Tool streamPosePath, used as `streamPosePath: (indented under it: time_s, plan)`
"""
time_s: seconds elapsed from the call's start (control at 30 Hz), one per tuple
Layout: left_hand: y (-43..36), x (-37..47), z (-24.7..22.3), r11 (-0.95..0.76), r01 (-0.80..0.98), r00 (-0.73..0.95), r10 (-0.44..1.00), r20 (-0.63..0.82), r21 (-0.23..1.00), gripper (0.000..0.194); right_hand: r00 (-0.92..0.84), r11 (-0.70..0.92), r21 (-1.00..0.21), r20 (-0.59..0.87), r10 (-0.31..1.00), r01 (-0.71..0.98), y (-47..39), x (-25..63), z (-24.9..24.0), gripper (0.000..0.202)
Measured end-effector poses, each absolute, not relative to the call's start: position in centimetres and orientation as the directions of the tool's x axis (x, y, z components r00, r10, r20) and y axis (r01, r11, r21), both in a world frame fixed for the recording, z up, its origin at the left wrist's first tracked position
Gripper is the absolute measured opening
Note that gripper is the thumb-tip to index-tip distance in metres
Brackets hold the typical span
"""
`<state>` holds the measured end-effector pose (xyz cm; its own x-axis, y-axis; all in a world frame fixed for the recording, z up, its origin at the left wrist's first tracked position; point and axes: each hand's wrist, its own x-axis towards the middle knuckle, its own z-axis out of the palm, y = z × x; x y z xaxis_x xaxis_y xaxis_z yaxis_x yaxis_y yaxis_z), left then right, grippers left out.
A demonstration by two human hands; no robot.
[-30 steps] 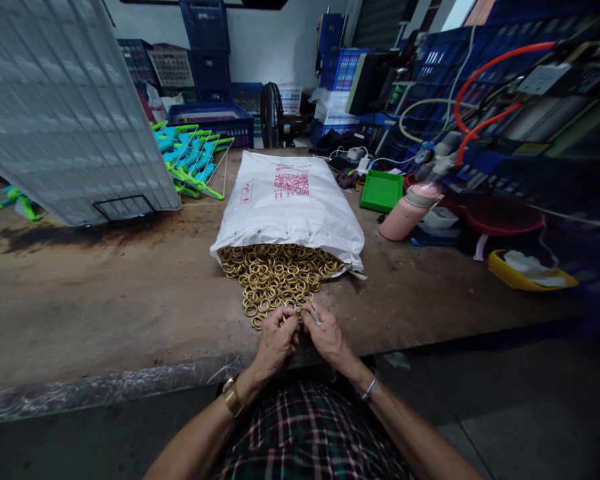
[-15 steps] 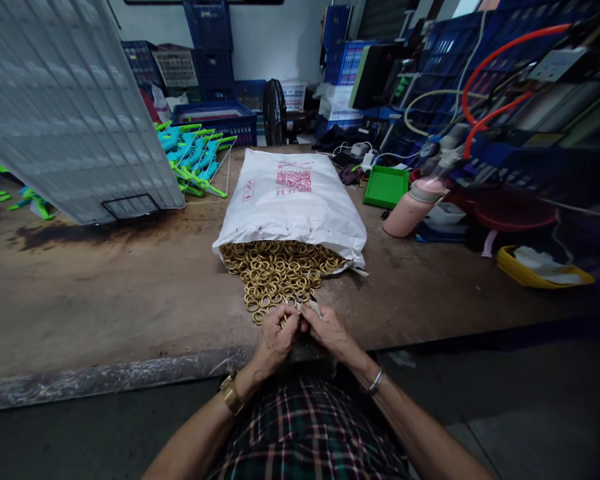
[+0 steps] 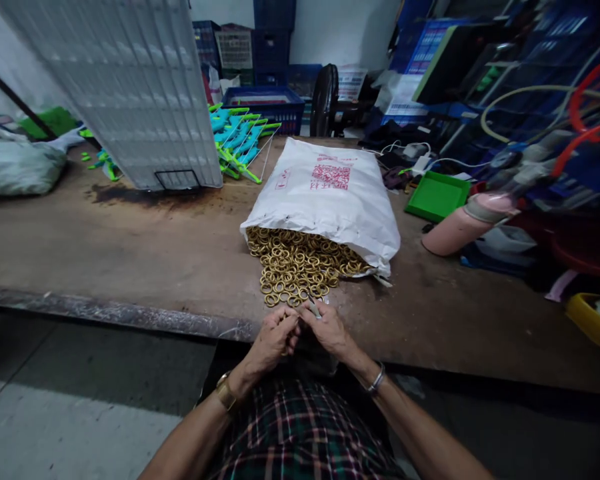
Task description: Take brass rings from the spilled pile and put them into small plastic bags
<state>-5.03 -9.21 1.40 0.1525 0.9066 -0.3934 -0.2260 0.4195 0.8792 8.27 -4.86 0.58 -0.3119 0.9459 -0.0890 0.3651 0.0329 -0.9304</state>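
Note:
My left hand (image 3: 273, 339) is closed at the table's front edge, its thumb and fingers pinched around what look like brass-coloured rings, mostly hidden by the fingers. Touching it at the fingertips, my right hand (image 3: 331, 332) grips a small knife-like tool (image 3: 314, 309) with a pale body and a dark end; its working part is hard to make out. Just beyond both hands lies a heap of brass-coloured rings (image 3: 295, 263), spilling from the open mouth of a white woven sack (image 3: 325, 190) printed in red.
A translucent ribbed panel (image 3: 145, 100) stands at the left, with teal and green plastic toy-like pieces (image 3: 243, 137) behind it. To the right are a green tray (image 3: 437, 197), a pink bottle (image 3: 465, 227) and a yellow container (image 3: 593, 320). Blue crates (image 3: 290, 107) stand behind.
The view has swung to the right edge less and the left more, so the tabletop things appear shifted right. Both hands stay together, now slightly nearer my body and off the rings.

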Motion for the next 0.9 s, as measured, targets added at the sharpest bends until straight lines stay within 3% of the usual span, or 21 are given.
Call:
streamPosePath:
  time_s: [0.4,0.6,0.73,0.9]
  plan:
    - [-10.3,-6.1,1.3,0.435,-0.45,0.254,0.9,-0.355,0.78,0.027,-0.306,-0.061,-0.969,-0.135,0.942,0.239,-5.9,7.6,0.6,0.025]
    - [-10.4,-6.5,1.1,0.433,-0.512,0.271,0.901,-0.339,0.742,0.027,-0.255,0.16,-0.897,0.055,0.965,0.412,-6.4,7.3,-0.1,0.021]
    - [-10.2,-6.5,0.8,0.381,-0.513,0.227,0.924,-0.306,0.769,0.028,-0.407,0.388,-0.741,0.169,0.898,0.549,-7.0,7.6,-0.6,0.015]
    - [-10.3,-6.3,0.4,0.347,-0.483,0.241,0.935,-0.259,0.804,0.028,-0.434,0.439,-0.646,0.181,0.883,0.625,-7.5,7.8,-0.9,0.021]
